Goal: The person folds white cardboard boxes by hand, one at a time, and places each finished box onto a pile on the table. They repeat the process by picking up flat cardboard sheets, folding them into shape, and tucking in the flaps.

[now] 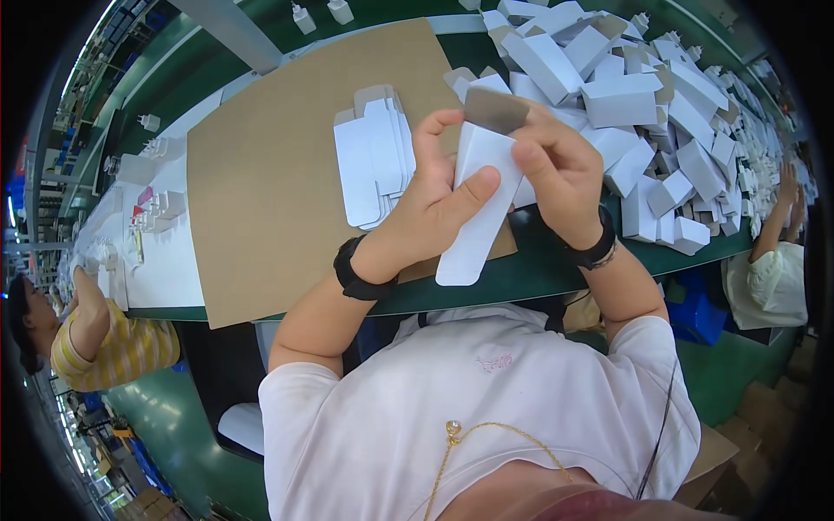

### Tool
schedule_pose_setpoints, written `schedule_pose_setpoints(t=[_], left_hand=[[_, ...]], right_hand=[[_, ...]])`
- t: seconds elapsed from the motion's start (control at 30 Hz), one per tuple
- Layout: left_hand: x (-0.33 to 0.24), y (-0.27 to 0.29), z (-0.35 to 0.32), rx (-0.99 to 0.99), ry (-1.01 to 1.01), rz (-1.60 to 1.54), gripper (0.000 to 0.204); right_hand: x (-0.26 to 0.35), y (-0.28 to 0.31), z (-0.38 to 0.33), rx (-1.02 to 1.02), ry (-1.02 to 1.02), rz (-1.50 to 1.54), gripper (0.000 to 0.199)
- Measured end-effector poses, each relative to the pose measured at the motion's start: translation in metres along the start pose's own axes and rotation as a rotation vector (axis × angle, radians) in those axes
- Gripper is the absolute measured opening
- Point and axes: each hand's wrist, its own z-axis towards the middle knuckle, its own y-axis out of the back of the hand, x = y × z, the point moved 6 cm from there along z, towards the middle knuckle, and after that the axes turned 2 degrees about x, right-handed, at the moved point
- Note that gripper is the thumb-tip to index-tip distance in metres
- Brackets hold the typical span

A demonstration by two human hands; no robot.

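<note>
Your left hand (423, 207) and right hand (566, 178) grip one unclosed white carton (473, 227); flat blanks (360, 169) wait upper centre, formed cartons (621, 100) upper right.

Bright, fairly even indoor light covers the bench (556, 262), with white glare along the upper left rim. The pile (621, 102) shows pale upper faces and dark, shadowed gaps. Soft reflections shine on the floor (165, 425). The fingers (537, 165) and box (476, 230) are reasonably sharp; outward, straight edges bend, far details soften, and the corners fall black.
</note>
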Motion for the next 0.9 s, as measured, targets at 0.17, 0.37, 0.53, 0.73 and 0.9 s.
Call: schedule_pose_setpoints(t=[0.17, 0.37, 0.53, 0.73, 0.9], left_hand=[[-0.001, 0.002, -0.003, 0.138, 0.062, 0.161, 0.069], [-0.006, 0.008, -0.006, 0.202, 0.024, 0.41, 0.071], [-0.009, 0.008, -0.005, 0.169, 0.031, 0.477, 0.071], [-0.003, 0.013, 0.004, 0.056, -0.036, 0.401, 0.071], [-0.019, 0.039, 0.005, -0.077, 0.0, 0.834, 0.065]], right_hand=[[0.02, 0.002, 0.005, 0.038, 0.111, -0.122, 0.029], [0.007, 0.008, 0.012, 0.08, -0.159, -0.041, 0.027], [0.005, 0.009, 0.012, 0.136, -0.238, -0.16, 0.029], [0.004, 0.0, 0.009, 0.192, 0.024, -0.138, 0.033], [0.037, 0.023, 0.011, 0.011, 0.146, -0.482, 0.037]])
